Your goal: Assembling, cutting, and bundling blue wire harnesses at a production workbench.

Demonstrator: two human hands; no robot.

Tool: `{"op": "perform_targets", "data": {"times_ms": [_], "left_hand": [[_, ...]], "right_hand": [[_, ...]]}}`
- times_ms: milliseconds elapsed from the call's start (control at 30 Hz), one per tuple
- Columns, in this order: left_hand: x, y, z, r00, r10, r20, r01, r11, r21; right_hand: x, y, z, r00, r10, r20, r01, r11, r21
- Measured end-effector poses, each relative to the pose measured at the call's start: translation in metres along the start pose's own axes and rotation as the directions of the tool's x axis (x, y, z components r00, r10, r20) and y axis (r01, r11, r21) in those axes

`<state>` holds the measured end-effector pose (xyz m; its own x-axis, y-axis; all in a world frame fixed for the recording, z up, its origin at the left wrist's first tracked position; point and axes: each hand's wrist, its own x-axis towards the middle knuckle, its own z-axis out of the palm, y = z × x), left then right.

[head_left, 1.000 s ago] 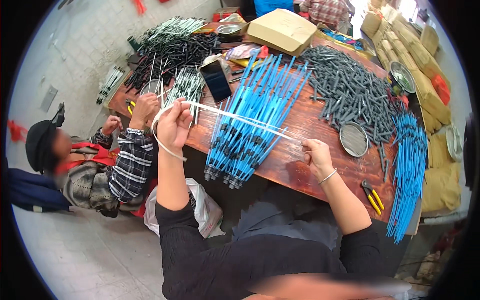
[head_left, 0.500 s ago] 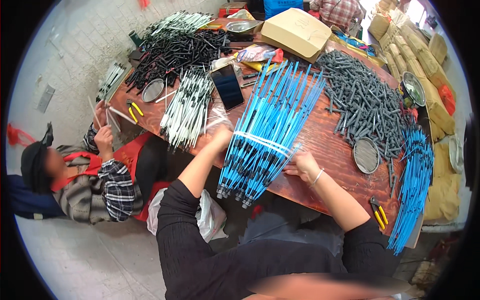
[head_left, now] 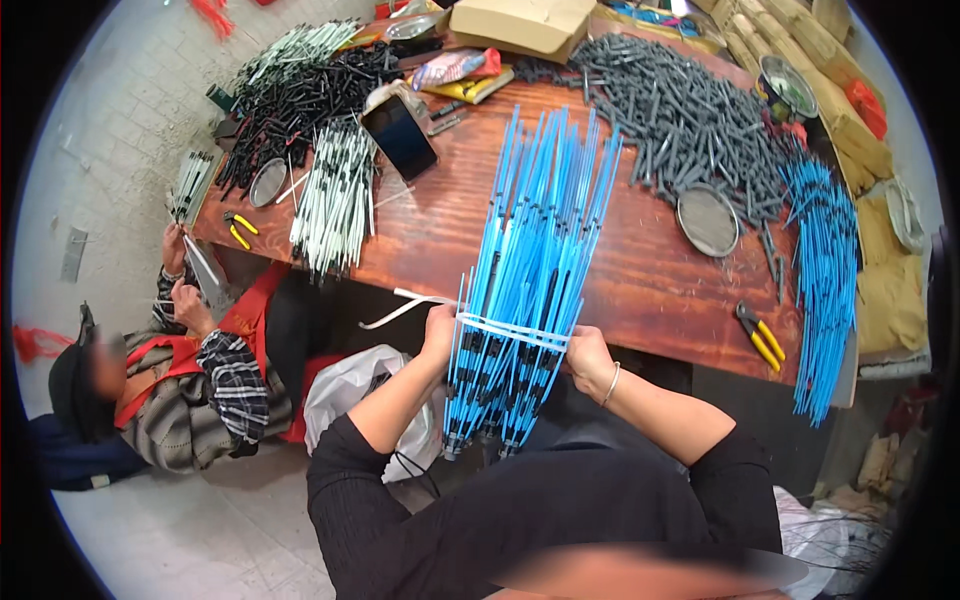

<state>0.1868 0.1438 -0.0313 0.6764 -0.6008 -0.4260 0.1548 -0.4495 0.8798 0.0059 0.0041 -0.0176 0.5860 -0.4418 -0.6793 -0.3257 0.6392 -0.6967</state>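
Note:
A thick bundle of blue plastic rods with dark ends lies across the front edge of the wooden table, its lower end hanging over the edge. A white strap runs around the bundle. My left hand grips the strap at the bundle's left side, where a loose tail trails off to the left. My right hand presses against the bundle's right side and holds the strap's other end.
On the table are a pile of grey rods, black rods, white rods, more blue rods, a phone, a cardboard box, round tins and yellow cutters. A seated person works at the left.
The strap, held raised and stretched above the bundle a second ago, is now wrapped round it. Both my hands came down to the bundle's sides and closer together.

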Motion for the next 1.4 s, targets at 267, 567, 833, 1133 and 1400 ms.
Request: {"op": "perform_targets", "data": {"times_ms": [267, 567, 833, 1133, 1400], "left_hand": [[-0.022, -0.042, 0.033, 0.903, -0.25, 0.349, 0.414, 0.724, -0.553], [-0.066, -0.007, 0.073, 0.997, 0.083, 0.004, -0.047, 0.604, -0.796], [0.043, 0.125, 0.068, 0.753, 0.626, -0.202, -0.501, 0.347, -0.793], [0.066, 0.16, 0.085, 0.782, 0.622, -0.038, -0.35, 0.388, -0.853], [0.092, 0.154, 0.095, 0.8, 0.598, 0.041, -0.255, 0.402, -0.88]], "right_hand": [[0.03, 0.054, -0.006, 0.928, 0.102, 0.359, -0.289, 0.804, 0.519], [-0.013, 0.027, -0.002, 0.938, -0.337, 0.077, 0.281, 0.872, 0.401], [-0.014, -0.155, -0.003, 0.653, -0.722, 0.229, 0.564, 0.666, 0.488], [0.052, -0.177, -0.021, 0.663, -0.703, 0.255, 0.54, 0.686, 0.487], [0.073, -0.188, -0.018, 0.729, -0.604, 0.322, 0.441, 0.774, 0.454]]}}
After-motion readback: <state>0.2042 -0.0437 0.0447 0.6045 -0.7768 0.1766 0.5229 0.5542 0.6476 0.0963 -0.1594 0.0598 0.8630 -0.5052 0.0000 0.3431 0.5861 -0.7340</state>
